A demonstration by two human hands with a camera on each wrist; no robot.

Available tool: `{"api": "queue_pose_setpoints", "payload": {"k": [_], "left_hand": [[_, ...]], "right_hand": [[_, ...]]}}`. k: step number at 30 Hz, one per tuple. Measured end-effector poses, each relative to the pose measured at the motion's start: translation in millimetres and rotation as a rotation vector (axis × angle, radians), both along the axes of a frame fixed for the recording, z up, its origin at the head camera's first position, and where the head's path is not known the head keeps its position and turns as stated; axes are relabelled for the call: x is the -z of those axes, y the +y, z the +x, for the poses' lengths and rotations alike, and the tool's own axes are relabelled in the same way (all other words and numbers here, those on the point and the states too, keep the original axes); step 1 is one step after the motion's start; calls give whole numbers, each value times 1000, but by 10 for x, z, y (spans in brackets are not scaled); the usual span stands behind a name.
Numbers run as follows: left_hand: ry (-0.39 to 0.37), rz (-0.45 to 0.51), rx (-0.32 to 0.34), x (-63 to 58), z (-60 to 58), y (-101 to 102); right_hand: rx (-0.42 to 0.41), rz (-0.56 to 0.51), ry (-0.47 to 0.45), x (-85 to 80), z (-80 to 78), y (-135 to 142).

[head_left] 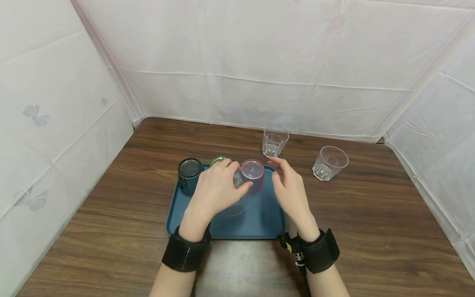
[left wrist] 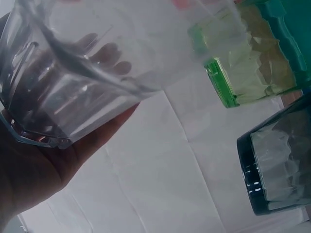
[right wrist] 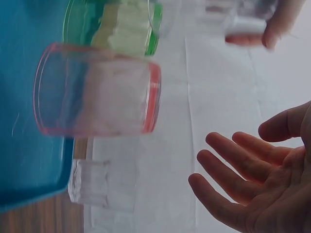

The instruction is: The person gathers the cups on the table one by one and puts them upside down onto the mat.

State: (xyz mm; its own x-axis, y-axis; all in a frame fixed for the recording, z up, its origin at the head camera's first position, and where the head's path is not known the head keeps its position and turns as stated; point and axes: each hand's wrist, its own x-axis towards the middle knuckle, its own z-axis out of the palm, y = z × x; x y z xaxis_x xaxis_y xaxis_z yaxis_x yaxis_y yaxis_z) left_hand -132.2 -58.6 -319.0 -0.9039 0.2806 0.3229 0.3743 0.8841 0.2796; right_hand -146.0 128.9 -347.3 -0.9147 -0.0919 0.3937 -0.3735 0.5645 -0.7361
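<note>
My left hand (head_left: 218, 187) grips a clear plastic cup (left wrist: 141, 53) from above, bottom side up, fingers and thumb around its base. The cup is over a blue tray (head_left: 259, 225), partly hidden under the hand in the head view. Three tinted cups stand upside down on the tray: a dark grey-green one (head_left: 190, 177) at the left, a green one (head_left: 219, 159) behind the left hand, and a pink one (head_left: 252, 170) between the hands. My right hand (head_left: 293, 192), fingers spread and holding nothing, hovers by the tray's right edge, beside the pink cup.
Two more clear cups stand upright on the brown wooden table (head_left: 371, 214): one (head_left: 275, 142) behind the tray, the other (head_left: 329, 163) farther right. White sheeting (head_left: 237, 53) closes off the back and both sides.
</note>
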Motion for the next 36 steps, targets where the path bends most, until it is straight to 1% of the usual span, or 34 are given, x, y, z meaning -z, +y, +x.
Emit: {"api": "queue_pose_setpoints", "payload": {"k": [5, 10, 15, 20, 24, 30, 36], "left_hand": [[-131, -20, -19, -12, -10, -47], [-221, -63, -18, -13, -13, -96], [-270, -108, -15, 6, -14, -119], [-308, -160, -9, 23, -17, -123], [-344, -180, -15, 30, -13, -132], [-394, -211, -42, 40, -9, -152], [-444, -219, -78, 58, -16, -165]], "right_hand": [[57, -12, -5, 11, -62, 105], [97, -20, -15, 13, -108, 225], [141, -16, -39, 31, -147, 381], [219, 24, -49, 67, -193, 520], [267, 44, -51, 90, -224, 589], [302, 64, -66, 116, -248, 643], [298, 60, -86, 146, -258, 655]]}}
